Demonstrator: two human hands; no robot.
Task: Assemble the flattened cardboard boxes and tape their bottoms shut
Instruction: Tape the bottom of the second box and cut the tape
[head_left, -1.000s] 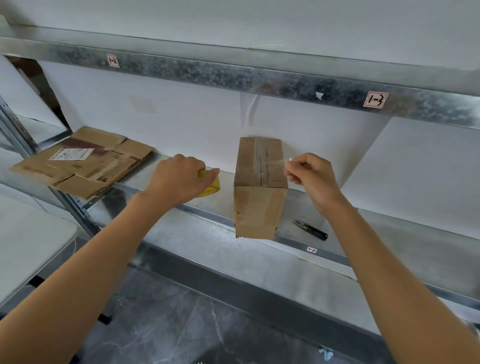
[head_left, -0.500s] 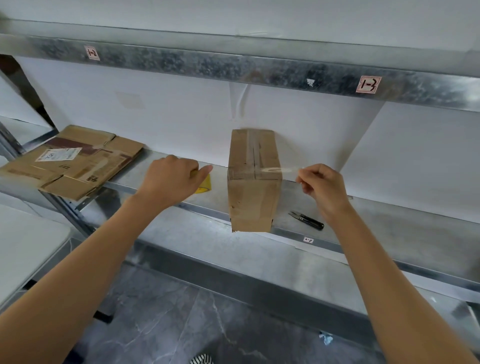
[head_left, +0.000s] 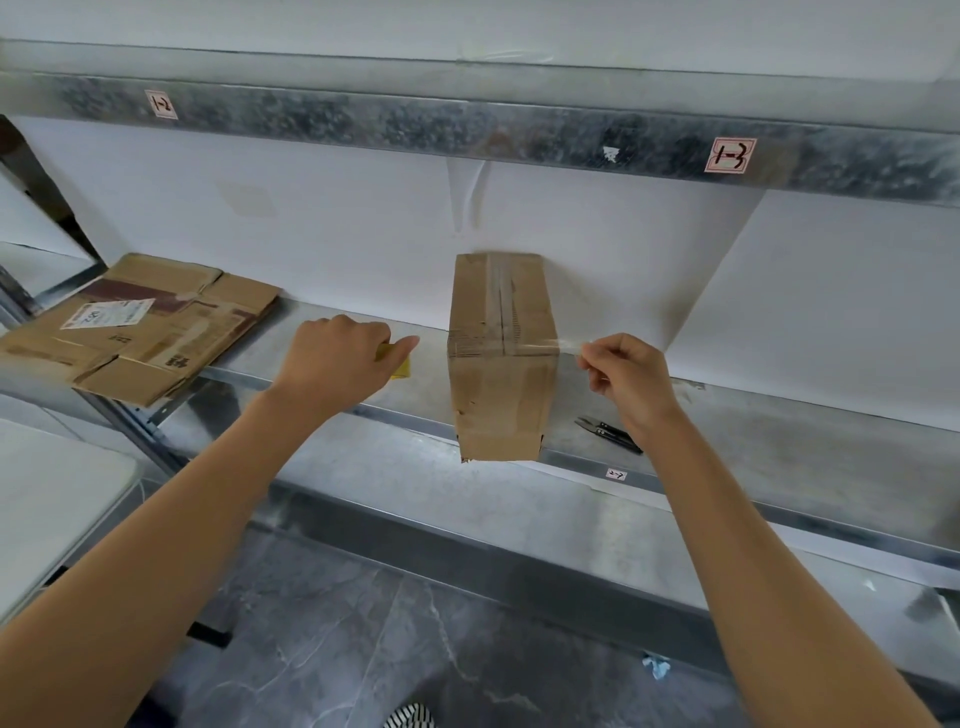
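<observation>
An assembled brown cardboard box (head_left: 501, 400) stands on the metal shelf (head_left: 779, 441), its front end hanging over the shelf edge. Clear tape runs lengthwise along its top. A strip of clear tape (head_left: 569, 345) stretches across the box's top near the front. My right hand (head_left: 626, 376) pinches the strip's free end just right of the box. My left hand (head_left: 337, 358) grips a yellow tape roll (head_left: 399, 365) on the shelf left of the box; most of the roll is hidden by the hand.
Flattened cardboard boxes (head_left: 140, 327) lie stacked at the shelf's left end. Small black snips (head_left: 608, 434) lie on the shelf right of the box. A white table (head_left: 47, 499) stands at the lower left. An upper shelf beam (head_left: 467, 130) runs overhead.
My right hand has moved right and down from the box's top edge, pulling out the clear tape strip across the box. My left hand stays on the roll.
</observation>
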